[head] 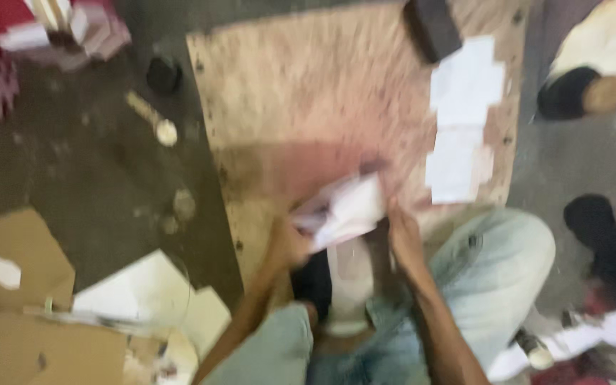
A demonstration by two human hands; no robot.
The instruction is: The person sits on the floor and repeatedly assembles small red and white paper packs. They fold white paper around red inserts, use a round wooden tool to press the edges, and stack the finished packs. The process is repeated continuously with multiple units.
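Here both hands grip a bundle of white paper sheets (pixel 344 208) low over the wooden board (pixel 301 93): left hand (pixel 288 244) under its near edge, right hand (pixel 402 239) beside it. Squaring the bundle seems underway; steady alignment comes next.

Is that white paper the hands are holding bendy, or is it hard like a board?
Probably bendy: the white paper looks thin and curves between the left hand and right hand. Likely light too. The picture is blurry, so that is unsure.

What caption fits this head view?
Blurred view: both hands, left hand and right hand, grip a white sheet over a wooden board.
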